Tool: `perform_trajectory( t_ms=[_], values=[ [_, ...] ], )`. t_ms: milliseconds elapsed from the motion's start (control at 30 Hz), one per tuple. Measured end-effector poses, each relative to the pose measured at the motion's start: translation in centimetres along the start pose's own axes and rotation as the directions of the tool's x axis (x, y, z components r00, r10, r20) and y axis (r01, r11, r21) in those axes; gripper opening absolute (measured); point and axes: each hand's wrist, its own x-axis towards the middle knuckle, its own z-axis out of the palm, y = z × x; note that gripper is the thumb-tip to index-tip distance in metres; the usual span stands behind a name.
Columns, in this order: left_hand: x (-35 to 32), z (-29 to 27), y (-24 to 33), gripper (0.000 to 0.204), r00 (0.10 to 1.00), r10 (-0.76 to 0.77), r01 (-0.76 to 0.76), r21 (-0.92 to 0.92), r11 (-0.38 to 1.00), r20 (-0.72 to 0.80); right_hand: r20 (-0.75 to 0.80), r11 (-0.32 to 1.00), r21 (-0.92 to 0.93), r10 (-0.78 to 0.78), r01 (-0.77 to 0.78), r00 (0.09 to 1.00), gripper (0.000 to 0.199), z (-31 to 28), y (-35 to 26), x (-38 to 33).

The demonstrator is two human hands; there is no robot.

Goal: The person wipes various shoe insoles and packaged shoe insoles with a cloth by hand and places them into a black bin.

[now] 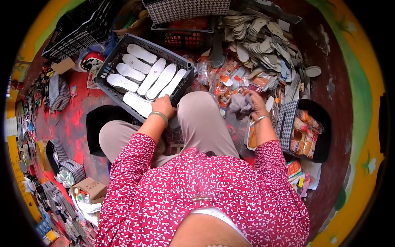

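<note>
My left hand [164, 107] rests at the near right side of a dark plastic crate [108, 61], its fingers curled over the rim. Inside the crate lie several white insoles [150, 78], loosely in rows; the nearest one is close to my fingertips. My right hand [258, 105] is closed on a crumpled grey cloth [241, 103], held to the right of my raised knee. Beyond that hand are clear packets with orange labels [230, 76] and a large heap of grey-beige insoles [267, 45].
On the right stands a houndstooth box [287, 123] with orange packets in it. A second houndstooth box [187, 10] sits at the back. An empty-looking black crate [80, 31] is at the far left. A cardboard box [90, 188] and small goods lie at the lower left.
</note>
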Motion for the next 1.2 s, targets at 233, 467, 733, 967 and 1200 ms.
perform_trajectory(
  t_ms=[233,467,733,967,1200],
  values=[
    [-0.3,3.7,-4.3,0.014,0.988,0.149,-0.151,-0.163,0.975,-0.026,-0.131,0.917,-0.244,0.291,-0.315,0.948,0.027,-0.2,9.3,9.8],
    [0.1,4.4,-4.7,0.013,0.984,0.177,-0.180,-0.117,0.977,-0.036,-0.352,0.122,-0.916,0.208,-0.381,0.913,0.054,4.6,13.5,17.5],
    [0.0,2.0,-4.4,0.029,0.981,0.193,-0.192,-0.046,0.980,0.025,-0.568,0.075,-0.805,0.186,-0.588,0.801,0.048,4.5,16.7,21.6],
    [1.8,-1.1,-1.8,0.045,0.958,0.254,-0.280,-0.244,0.928,-0.134,-0.367,0.081,-0.925,0.073,-0.372,0.927,0.038,-6.1,16.1,21.5],
    [1.5,-4.5,-0.6,0.018,0.858,0.124,-0.380,-0.454,0.806,-0.498,-0.124,0.961,-0.142,0.219,-0.235,0.968,0.023,0.8,0.5,7.2]
  ],
)
